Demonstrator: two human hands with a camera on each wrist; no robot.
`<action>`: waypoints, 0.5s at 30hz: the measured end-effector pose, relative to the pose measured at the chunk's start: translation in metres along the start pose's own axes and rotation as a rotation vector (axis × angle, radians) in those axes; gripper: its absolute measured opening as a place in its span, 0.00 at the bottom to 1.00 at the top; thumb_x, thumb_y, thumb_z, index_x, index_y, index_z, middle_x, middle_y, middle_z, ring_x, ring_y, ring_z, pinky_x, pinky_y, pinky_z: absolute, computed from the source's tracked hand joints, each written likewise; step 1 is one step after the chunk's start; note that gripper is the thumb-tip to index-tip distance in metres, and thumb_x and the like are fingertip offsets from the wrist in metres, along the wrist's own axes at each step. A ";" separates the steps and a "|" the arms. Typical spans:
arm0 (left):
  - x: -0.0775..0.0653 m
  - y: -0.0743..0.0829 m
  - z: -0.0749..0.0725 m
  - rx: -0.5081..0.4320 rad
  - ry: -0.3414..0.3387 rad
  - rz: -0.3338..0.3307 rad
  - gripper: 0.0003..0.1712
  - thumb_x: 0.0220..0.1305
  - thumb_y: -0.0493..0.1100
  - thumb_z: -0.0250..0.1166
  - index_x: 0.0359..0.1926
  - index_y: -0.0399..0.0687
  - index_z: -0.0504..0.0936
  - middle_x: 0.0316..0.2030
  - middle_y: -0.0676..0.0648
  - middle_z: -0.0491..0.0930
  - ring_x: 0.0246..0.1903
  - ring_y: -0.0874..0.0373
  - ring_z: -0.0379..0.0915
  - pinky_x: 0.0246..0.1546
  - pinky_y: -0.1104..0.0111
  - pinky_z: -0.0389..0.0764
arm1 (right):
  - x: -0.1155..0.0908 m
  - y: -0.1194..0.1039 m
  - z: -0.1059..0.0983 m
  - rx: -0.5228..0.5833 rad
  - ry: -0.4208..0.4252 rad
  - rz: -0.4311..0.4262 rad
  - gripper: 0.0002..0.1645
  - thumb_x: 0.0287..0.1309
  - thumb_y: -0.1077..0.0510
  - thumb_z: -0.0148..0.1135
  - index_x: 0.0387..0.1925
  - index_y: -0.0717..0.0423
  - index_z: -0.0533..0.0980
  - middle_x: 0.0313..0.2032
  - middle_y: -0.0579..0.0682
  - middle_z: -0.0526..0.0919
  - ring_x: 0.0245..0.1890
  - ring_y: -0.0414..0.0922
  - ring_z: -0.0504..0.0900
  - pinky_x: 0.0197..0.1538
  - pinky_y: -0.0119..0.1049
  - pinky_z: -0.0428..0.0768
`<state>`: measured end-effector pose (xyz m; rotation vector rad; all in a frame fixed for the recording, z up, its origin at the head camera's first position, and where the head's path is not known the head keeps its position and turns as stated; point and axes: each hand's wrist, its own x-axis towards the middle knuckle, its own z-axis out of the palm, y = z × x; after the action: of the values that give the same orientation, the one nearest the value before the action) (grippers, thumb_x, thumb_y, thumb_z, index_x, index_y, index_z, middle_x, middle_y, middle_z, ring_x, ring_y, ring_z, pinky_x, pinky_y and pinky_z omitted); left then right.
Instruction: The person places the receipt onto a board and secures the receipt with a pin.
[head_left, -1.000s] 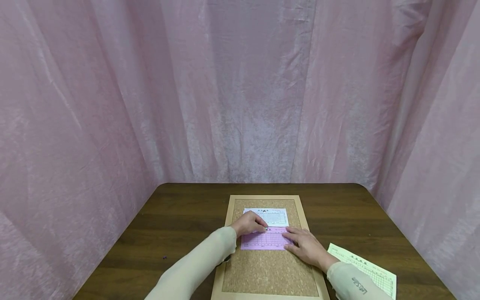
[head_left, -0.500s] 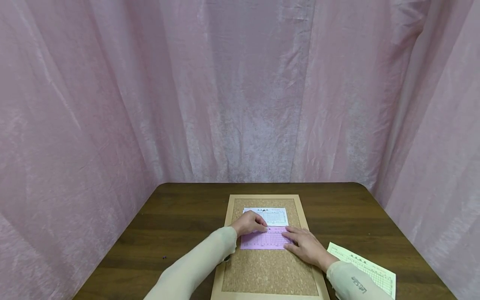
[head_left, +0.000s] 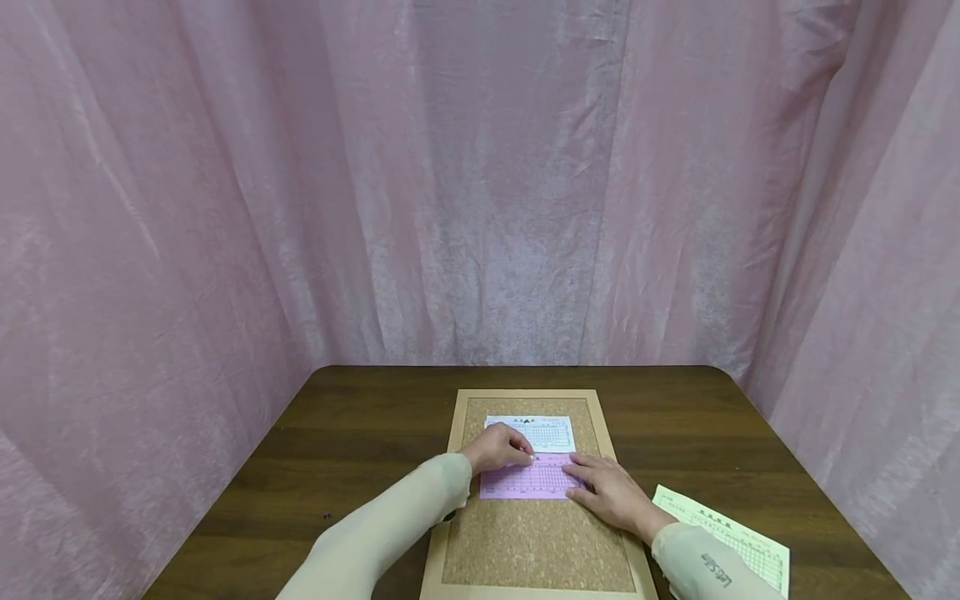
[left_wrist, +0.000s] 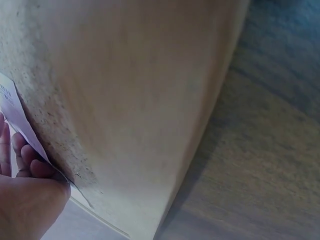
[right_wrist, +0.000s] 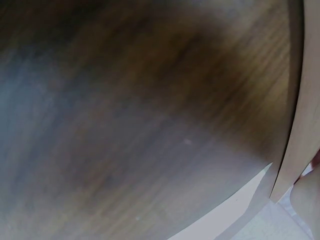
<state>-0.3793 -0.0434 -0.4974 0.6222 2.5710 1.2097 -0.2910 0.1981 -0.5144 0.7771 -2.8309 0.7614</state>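
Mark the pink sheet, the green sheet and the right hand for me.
Pink sheet (head_left: 531, 480): head view, on its printed grid.
Green sheet (head_left: 744, 542): head view, on its uncovered printed face.
Right hand (head_left: 609, 492): head view, on the back of the hand.

We are working on the pink paper (head_left: 528, 481)

Our left hand (head_left: 498, 447) is pinching a tiny thing (head_left: 533, 457), too small to name, at the top of the pink paper. Our right hand (head_left: 611, 493) is resting on its right side. A white paper (head_left: 552, 435) is lying just past it on the cork board (head_left: 536, 546). On the brown table (head_left: 367, 417), a green paper (head_left: 757, 552) is lying beside our right sleeve (head_left: 701, 567).
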 end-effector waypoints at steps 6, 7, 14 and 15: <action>0.002 -0.002 -0.001 0.017 -0.003 -0.004 0.03 0.53 0.38 0.76 0.29 0.45 0.90 0.27 0.56 0.84 0.27 0.64 0.71 0.29 0.73 0.72 | 0.000 -0.001 -0.001 -0.002 0.000 -0.007 0.26 0.67 0.51 0.61 0.60 0.62 0.77 0.65 0.63 0.71 0.66 0.64 0.66 0.67 0.64 0.56; 0.002 -0.002 -0.001 0.019 -0.006 -0.003 0.03 0.53 0.38 0.76 0.30 0.45 0.90 0.27 0.56 0.84 0.27 0.64 0.71 0.29 0.73 0.71 | 0.000 -0.001 -0.001 -0.002 0.001 -0.008 0.26 0.67 0.51 0.61 0.60 0.62 0.77 0.65 0.63 0.71 0.66 0.64 0.66 0.67 0.64 0.56; 0.003 -0.002 -0.001 0.020 -0.013 -0.004 0.03 0.54 0.38 0.76 0.30 0.45 0.90 0.28 0.57 0.85 0.27 0.65 0.71 0.28 0.73 0.71 | -0.001 -0.002 -0.002 -0.010 0.003 -0.010 0.26 0.67 0.51 0.62 0.60 0.62 0.77 0.65 0.63 0.71 0.66 0.65 0.67 0.66 0.65 0.56; 0.003 -0.002 -0.001 0.021 -0.011 -0.004 0.03 0.53 0.38 0.76 0.30 0.45 0.90 0.28 0.56 0.85 0.27 0.65 0.71 0.28 0.73 0.72 | -0.001 -0.002 -0.001 -0.009 0.003 -0.009 0.26 0.67 0.51 0.62 0.60 0.62 0.77 0.65 0.63 0.71 0.66 0.64 0.67 0.67 0.65 0.56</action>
<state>-0.3835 -0.0438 -0.4983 0.6265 2.5780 1.1766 -0.2888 0.1980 -0.5126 0.7870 -2.8243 0.7468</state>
